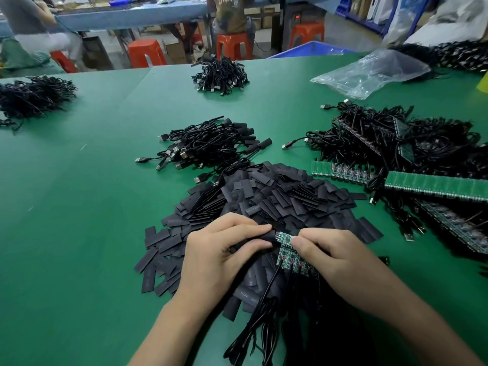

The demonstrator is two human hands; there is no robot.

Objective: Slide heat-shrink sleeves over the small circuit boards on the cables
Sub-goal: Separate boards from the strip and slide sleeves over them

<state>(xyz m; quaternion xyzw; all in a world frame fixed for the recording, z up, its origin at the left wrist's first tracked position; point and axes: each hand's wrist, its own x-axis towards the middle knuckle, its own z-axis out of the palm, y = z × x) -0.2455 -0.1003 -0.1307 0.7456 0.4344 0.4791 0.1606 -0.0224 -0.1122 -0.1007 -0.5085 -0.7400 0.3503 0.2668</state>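
This was a factory assembly floor: a wide green surface (79, 207) carried heaps of black cables (220, 75), a pile of black sleeves (264, 196) and circuit board strips (435, 187), with orange stools (146, 55) and other workers behind.

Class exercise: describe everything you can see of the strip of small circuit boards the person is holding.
The strip of small circuit boards is a short green row of joined panels, dotted with tiny components and red marks, slanting down to the right over the pile of black sleeves. The right hand pinches its upper part. The left hand holds a black sleeve whose mouth meets the topmost board, still mostly bare. Black cables hang from the lower boards toward the person.
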